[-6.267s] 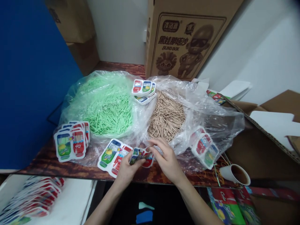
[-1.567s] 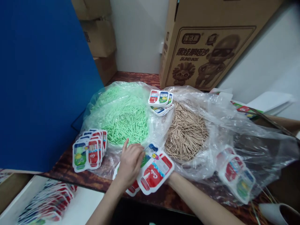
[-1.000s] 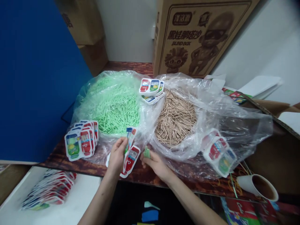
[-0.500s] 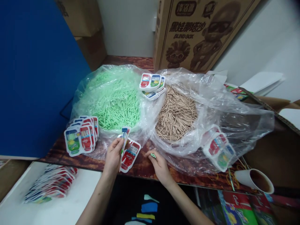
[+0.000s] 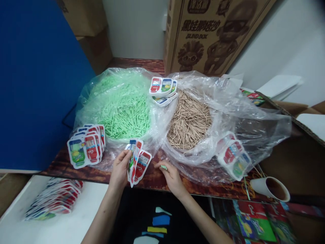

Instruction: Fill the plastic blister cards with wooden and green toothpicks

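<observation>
My left hand point(image 5: 118, 171) is closed on a can-shaped printed card pack point(image 5: 134, 159), green on one half and red on the other, folded partway along its middle. Behind it a red cola card pack point(image 5: 144, 164) rests near the table's front edge; whether my fingers also hold that one I cannot tell. To the right, my right hand point(image 5: 174, 179) pinches a small bundle of light green sticks point(image 5: 164, 167), their ends showing between thumb and fingers. Beyond my hands lie a heap of green sticks point(image 5: 127, 118) and a heap of tan sticks point(image 5: 190, 123), each in a clear plastic bag.
Card packs are stacked at left point(image 5: 86, 145), between the bags point(image 5: 164, 89) and at right point(image 5: 233, 156). A paper cup point(image 5: 259, 186) of brown liquid stands by rubber bands at the right edge. A large carton point(image 5: 198, 37) rises behind; a blue panel point(image 5: 38, 84) borders the left.
The card pack in my left hand has turned from nearly edge-on to show more of its printed halves. My right hand keeps its green sticks. The whole view has shifted slightly.
</observation>
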Action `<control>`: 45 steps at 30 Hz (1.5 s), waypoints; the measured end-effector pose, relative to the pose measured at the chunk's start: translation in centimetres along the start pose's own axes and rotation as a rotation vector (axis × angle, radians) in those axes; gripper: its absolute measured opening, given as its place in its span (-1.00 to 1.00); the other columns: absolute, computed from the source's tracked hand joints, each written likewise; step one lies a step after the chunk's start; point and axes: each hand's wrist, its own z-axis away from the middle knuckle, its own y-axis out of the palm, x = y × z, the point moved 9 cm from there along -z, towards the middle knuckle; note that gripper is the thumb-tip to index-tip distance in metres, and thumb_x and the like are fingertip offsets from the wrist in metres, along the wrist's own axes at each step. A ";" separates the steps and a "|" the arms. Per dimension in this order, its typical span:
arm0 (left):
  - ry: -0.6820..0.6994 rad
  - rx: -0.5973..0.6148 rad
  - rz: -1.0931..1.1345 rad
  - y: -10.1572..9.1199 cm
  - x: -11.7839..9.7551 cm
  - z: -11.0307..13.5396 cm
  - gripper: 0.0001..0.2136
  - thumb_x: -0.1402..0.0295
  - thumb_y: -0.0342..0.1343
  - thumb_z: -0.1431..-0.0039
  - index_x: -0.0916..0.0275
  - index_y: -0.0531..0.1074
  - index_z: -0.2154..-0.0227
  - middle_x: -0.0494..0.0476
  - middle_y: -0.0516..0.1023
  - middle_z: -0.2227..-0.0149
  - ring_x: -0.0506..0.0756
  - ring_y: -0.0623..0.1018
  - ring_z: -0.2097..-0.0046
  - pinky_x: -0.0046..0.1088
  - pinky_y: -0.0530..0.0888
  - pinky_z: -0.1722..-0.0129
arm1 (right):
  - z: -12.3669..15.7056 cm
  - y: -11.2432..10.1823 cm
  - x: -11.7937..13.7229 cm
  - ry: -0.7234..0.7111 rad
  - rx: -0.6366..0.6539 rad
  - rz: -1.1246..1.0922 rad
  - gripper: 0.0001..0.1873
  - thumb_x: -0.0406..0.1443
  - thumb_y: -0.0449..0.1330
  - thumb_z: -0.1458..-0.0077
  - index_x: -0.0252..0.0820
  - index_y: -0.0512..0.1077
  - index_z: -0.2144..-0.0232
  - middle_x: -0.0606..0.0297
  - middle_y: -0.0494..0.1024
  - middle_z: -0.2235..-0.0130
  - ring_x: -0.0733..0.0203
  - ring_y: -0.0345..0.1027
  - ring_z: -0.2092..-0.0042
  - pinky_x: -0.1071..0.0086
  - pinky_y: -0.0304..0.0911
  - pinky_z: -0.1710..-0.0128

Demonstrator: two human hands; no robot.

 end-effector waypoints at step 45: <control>0.244 -0.100 -0.106 -1.7 -3.0 -0.4 -0.76 0.31 0.40 0.23 0.25 0.58 0.43 0.00 0.63 0.47 -0.01 0.53 0.48 -0.54 0.47 0.45 | 0.1 0.2 -0.6 0.002 -0.017 0.005 -0.77 -0.28 0.02 -0.25 -0.12 0.49 0.29 0.26 0.52 0.29 0.16 0.39 0.19 0.33 0.20 0.12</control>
